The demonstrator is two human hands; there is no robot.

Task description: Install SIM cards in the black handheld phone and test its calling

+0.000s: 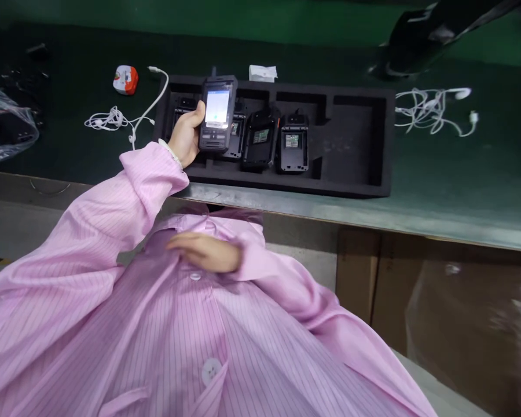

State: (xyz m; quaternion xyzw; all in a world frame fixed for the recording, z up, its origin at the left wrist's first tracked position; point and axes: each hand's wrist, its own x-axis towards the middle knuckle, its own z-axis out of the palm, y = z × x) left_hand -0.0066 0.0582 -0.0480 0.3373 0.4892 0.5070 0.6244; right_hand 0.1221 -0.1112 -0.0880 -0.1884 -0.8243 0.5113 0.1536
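Observation:
My left hand [186, 134] is closed around a black handheld radio phone [217, 114], held upright above the tray with its screen lit. Close to my coat front, my right hand [206, 252] is held flat with fingers stretched out and slightly blurred; nothing shows in it. Under the held phone lies a black foam tray [351, 188]. Several dark handsets rest in it with their backs open, among them one tilted handset [260, 139] and a straight one [293, 142]. Part of the handsets on the left is hidden by my left hand and the phone.
White earphones [434, 110] lie right of the tray, more white cable [110, 119] to its left. An orange and white container [125, 80] and a white paper piece [263, 73] are behind. A plastic bag [6, 124] sits far left; a black arm-like object [421, 40] stands back right.

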